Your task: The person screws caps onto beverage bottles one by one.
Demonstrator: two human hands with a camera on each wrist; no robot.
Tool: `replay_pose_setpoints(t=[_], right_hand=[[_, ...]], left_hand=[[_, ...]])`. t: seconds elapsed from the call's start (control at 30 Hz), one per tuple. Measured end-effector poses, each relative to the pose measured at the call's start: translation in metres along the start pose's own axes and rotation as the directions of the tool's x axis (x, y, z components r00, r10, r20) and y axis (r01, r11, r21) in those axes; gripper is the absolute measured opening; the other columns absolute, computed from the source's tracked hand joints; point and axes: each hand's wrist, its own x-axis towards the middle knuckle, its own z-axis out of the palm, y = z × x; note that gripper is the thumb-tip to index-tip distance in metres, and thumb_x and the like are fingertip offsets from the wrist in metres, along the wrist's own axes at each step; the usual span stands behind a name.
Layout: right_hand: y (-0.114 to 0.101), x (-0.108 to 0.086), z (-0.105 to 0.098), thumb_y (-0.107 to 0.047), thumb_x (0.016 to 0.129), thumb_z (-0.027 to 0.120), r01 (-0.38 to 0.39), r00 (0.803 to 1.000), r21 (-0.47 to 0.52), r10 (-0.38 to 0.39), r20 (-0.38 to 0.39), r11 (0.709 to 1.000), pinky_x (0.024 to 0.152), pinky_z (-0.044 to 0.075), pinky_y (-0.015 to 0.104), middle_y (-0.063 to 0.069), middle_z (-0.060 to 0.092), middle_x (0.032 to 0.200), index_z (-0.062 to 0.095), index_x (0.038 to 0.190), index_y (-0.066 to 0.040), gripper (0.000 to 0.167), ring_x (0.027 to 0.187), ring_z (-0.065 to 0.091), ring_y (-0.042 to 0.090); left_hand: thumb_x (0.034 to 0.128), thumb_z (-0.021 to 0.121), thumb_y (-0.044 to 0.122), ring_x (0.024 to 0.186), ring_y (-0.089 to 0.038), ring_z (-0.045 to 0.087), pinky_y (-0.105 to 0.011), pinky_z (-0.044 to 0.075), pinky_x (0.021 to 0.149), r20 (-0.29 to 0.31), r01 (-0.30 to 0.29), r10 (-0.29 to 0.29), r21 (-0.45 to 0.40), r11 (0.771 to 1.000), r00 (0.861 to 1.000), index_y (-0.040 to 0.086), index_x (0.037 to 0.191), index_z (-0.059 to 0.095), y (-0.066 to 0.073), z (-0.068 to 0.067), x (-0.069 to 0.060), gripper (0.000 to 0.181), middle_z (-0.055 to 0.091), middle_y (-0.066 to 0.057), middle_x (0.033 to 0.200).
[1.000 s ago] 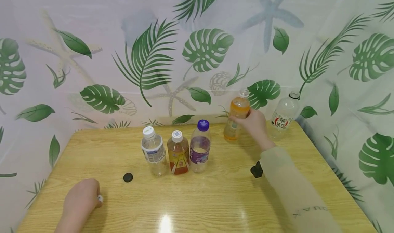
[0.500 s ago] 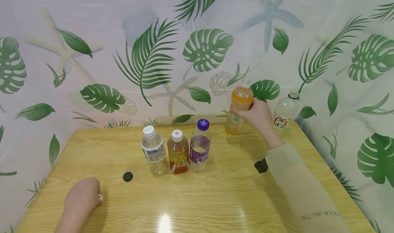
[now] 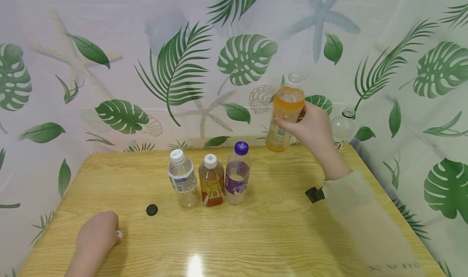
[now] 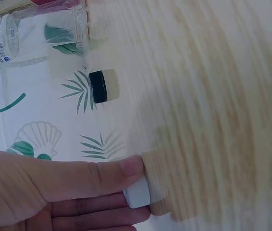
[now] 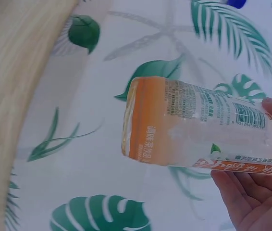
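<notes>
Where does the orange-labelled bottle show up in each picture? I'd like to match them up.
Head view: the orange-labelled bottle is right of centre, gripped by the right hand.
Left wrist view: not in it.
Right wrist view: sideways, from near the centre to the right edge, base pointing left.
Shared landmark: the leaf-print backdrop, visible in all three.

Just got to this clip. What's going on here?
A person's right hand grips an orange-labelled bottle, held clear of the table; its mouth looks uncapped. The left hand pinches a small white piece, perhaps a cap. Three capped bottles stand in a row mid-table, a round black piece to their left; a clear bottle is partly hidden behind the right hand.
</notes>
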Motion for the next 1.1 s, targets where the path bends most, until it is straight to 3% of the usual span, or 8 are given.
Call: replay_pose_setpoints(t=[0.13,0.37,0.6,0.67,0.8,0.9,1.0,1.1], right_hand=[[-0.014,-0.007,-0.01,-0.035,0.09,0.086,0.014,1.0,0.024,-0.014,0.0,1.0,0.083,0.063,0.053,0.021,0.077,0.12,0.07,0.124,-0.002,0.051,0.099,0.076,0.038],[-0.034,-0.022,-0.023,-0.038,0.088,0.087,0.068,0.998,0.016,-0.068,0.002,0.998,0.076,0.058,0.037,0.019,0.079,0.114,0.072,0.122,-0.003,0.051,0.094,0.075,0.033],[-0.048,-0.041,-0.026,-0.03,0.086,0.09,0.121,0.992,0.053,-0.122,0.028,0.991,0.08,0.061,0.037,0.015,0.079,0.113,0.073,0.118,-0.005,0.044,0.096,0.075,0.031],[-0.051,-0.047,-0.025,-0.027,0.086,0.091,0.139,0.989,0.077,-0.142,0.036,0.987,0.081,0.061,0.028,0.014,0.079,0.114,0.073,0.12,-0.006,0.044,0.098,0.076,0.03],[-0.054,-0.056,-0.02,-0.022,0.084,0.092,0.166,0.983,0.115,-0.174,0.062,0.979,0.081,0.064,0.026,0.014,0.08,0.115,0.073,0.121,-0.005,0.045,0.099,0.078,0.03],[-0.054,-0.062,-0.014,-0.02,0.083,0.093,0.177,0.978,0.135,-0.189,0.085,0.975,0.082,0.066,0.031,0.014,0.08,0.114,0.073,0.122,-0.004,0.046,0.099,0.079,0.029],[-0.051,-0.07,-0.007,-0.016,0.082,0.093,0.177,0.974,0.176,-0.198,0.111,0.968,0.081,0.061,0.019,0.014,0.08,0.114,0.073,0.122,-0.004,0.047,0.099,0.079,0.029],[-0.048,-0.079,0.002,-0.014,0.081,0.093,0.172,0.97,0.203,-0.202,0.138,0.964,0.08,0.06,0.018,0.014,0.08,0.113,0.073,0.122,-0.004,0.047,0.098,0.079,0.029]], left_hand=[[0.0771,0.088,0.005,0.071,-0.024,0.062,-0.047,0.057,0.066,0.004,0.005,-0.005,0.004,1.0,1.0,0.004,0.077,0.066,0.001,0.0,0.0,0.021,0.069,-0.008,0.078],[0.0757,0.091,0.006,0.073,-0.026,0.066,-0.049,0.059,0.068,0.002,-0.004,0.004,0.007,1.0,1.0,0.003,0.08,0.068,0.0,0.001,0.0,0.024,0.072,-0.008,0.08],[0.0763,0.09,0.005,0.07,-0.023,0.063,-0.046,0.057,0.065,-0.003,-0.003,0.003,0.002,1.0,1.0,0.003,0.077,0.067,0.002,0.001,-0.001,0.024,0.069,-0.007,0.077],[0.0773,0.089,0.005,0.069,-0.022,0.059,-0.044,0.056,0.063,-0.002,-0.001,0.001,0.002,1.0,1.0,0.004,0.075,0.066,0.002,0.0,-0.001,0.024,0.067,-0.005,0.074],[0.0773,0.087,0.004,0.067,-0.022,0.055,-0.043,0.054,0.061,-0.007,0.001,-0.002,-0.003,1.0,1.0,0.004,0.073,0.064,0.002,0.0,-0.002,0.023,0.064,-0.005,0.072],[0.0753,0.086,0.003,0.068,-0.023,0.057,-0.045,0.055,0.062,-0.02,-0.001,0.001,-0.008,1.0,1.0,0.004,0.074,0.065,0.001,0.0,-0.002,0.021,0.066,-0.006,0.073],[0.0741,0.085,0.003,0.069,-0.023,0.058,-0.046,0.056,0.064,-0.027,-0.001,0.001,-0.009,1.0,1.0,0.003,0.075,0.066,0.0,0.001,-0.001,0.02,0.067,-0.008,0.075],[0.0741,0.085,0.004,0.069,-0.024,0.058,-0.047,0.056,0.065,-0.024,0.003,-0.003,-0.009,1.0,1.0,0.003,0.075,0.066,0.0,0.001,0.0,0.019,0.067,-0.008,0.075]])
